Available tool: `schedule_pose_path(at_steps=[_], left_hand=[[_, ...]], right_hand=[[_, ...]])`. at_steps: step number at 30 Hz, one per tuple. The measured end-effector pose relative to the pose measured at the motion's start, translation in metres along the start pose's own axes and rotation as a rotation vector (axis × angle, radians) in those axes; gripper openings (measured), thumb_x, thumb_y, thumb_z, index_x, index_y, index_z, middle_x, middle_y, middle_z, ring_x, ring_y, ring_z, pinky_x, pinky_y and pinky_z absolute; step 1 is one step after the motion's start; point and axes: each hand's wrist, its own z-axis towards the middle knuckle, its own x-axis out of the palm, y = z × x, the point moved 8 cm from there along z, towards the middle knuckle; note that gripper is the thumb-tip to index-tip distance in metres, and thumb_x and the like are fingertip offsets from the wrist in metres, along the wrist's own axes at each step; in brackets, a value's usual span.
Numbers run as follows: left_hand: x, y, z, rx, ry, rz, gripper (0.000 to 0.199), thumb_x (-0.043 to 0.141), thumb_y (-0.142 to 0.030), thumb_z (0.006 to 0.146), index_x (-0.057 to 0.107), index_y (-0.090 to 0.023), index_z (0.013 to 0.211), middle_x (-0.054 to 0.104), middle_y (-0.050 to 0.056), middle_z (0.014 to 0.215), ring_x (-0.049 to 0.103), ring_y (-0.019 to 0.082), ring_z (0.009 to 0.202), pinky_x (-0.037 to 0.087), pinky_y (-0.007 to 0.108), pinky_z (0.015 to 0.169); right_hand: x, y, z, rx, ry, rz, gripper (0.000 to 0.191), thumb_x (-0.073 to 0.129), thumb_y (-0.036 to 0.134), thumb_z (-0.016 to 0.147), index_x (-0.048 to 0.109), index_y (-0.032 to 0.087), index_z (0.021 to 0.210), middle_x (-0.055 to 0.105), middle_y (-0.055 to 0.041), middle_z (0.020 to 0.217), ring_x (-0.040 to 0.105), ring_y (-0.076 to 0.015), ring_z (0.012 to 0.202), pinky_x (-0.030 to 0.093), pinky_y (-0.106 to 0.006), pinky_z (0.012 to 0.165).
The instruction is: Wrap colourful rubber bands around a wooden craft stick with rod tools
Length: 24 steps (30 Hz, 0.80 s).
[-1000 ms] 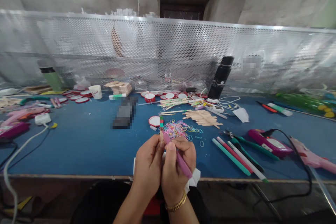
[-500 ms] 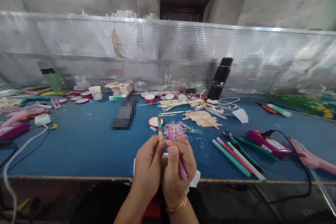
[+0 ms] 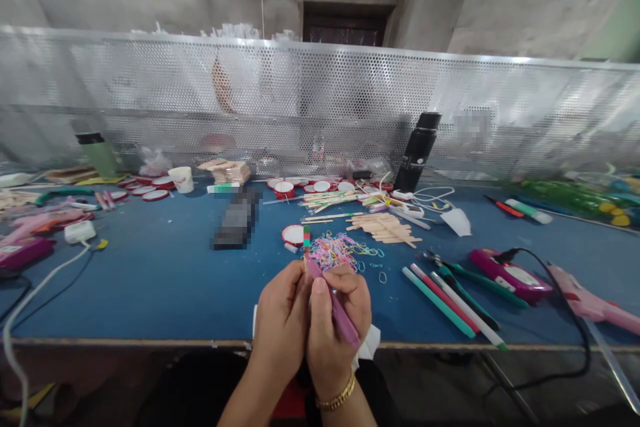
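Note:
My left hand (image 3: 283, 310) is closed, pinching a wooden craft stick (image 3: 307, 240) upright. Green, red and teal bands colour the stick's upper end. In my right hand (image 3: 337, 320) is a pinkish-purple marker (image 3: 341, 317), slanting up to the left. Its upper end meets or overlaps the stick just below the bands; the exact contact is hidden. A gold bracelet (image 3: 337, 395) circles my right wrist. Just beyond my hands lie a pile of small coloured rubber bands (image 3: 335, 250) and a white, red-rimmed disc (image 3: 293, 235).
Plain wooden sticks (image 3: 384, 228) and painted sticks (image 3: 330, 199) lie past the rubber bands. To the right are several markers (image 3: 440, 300), green-handled pliers (image 3: 465, 283), a purple device (image 3: 515, 273) and a pink glue gun (image 3: 585, 293). A black bottle (image 3: 417, 153) stands behind; a paper cup (image 3: 181, 179) is left.
The marker in my right hand has swung up against the stick; before, it lay lower in the grip with its top behind the fingers. The view has tilted up slightly.

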Motion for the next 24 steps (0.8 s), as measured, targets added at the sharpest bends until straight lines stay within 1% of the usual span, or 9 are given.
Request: schedule_pose_path(at_steps=[5,9,11,15,20,24], left_hand=[[-0.0037,-0.0024,0.0007,0.005,-0.035,0.037,0.043,0.053,-0.052,0.103,0.055,-0.021,0.074,0.057,-0.001,0.07,0.049,0.016,0.066,0.037,0.026,0.06],[-0.0024,-0.0037,0.0004,0.013,-0.022,0.018,0.041,0.053,-0.051,0.103,0.059,-0.02,0.077,0.061,-0.001,0.073,0.052,0.016,0.067,0.039,0.025,0.062],[-0.0025,-0.0032,0.0003,0.008,-0.025,0.02,0.041,0.053,-0.051,0.103,0.059,-0.021,0.077,0.061,-0.001,0.073,0.052,0.016,0.067,0.039,0.025,0.062],[-0.0042,-0.003,0.0004,0.002,-0.04,0.059,0.042,0.052,-0.052,0.103,0.056,-0.021,0.074,0.057,-0.001,0.07,0.048,0.016,0.065,0.037,0.026,0.06],[-0.0041,-0.0058,0.0008,0.022,-0.044,0.051,0.04,0.054,-0.05,0.101,0.056,-0.021,0.074,0.058,-0.001,0.07,0.05,0.015,0.064,0.037,0.026,0.06],[-0.0052,-0.0048,0.0012,0.008,-0.065,0.059,0.041,0.053,-0.05,0.101,0.052,-0.022,0.072,0.056,-0.001,0.068,0.048,0.015,0.064,0.036,0.026,0.059]], right_hand=[[-0.006,0.0021,0.0008,-0.023,-0.057,-0.058,0.007,0.059,0.018,0.099,0.057,0.023,0.095,0.06,-0.0002,0.09,0.063,-0.0152,0.083,0.054,-0.033,0.077],[-0.0027,0.0042,0.0007,-0.041,-0.018,-0.029,0.007,0.058,0.018,0.099,0.058,0.023,0.095,0.06,0.0,0.088,0.063,-0.0155,0.082,0.055,-0.034,0.076],[-0.0017,0.0039,0.0009,-0.037,-0.006,-0.024,0.007,0.059,0.018,0.099,0.058,0.023,0.095,0.06,-0.0001,0.089,0.063,-0.0154,0.082,0.055,-0.034,0.076],[-0.0064,0.0047,0.0025,-0.04,-0.068,-0.069,0.007,0.06,0.016,0.098,0.059,0.022,0.095,0.06,-0.0001,0.09,0.063,-0.0154,0.085,0.055,-0.033,0.076],[-0.0014,0.008,0.0031,-0.059,-0.016,-0.046,0.008,0.06,0.017,0.098,0.059,0.023,0.093,0.06,0.0005,0.087,0.062,-0.0157,0.081,0.054,-0.034,0.075],[-0.0048,0.0081,0.002,-0.063,-0.065,-0.078,0.008,0.06,0.016,0.098,0.058,0.023,0.094,0.059,-0.0001,0.089,0.063,-0.016,0.084,0.055,-0.035,0.077]])
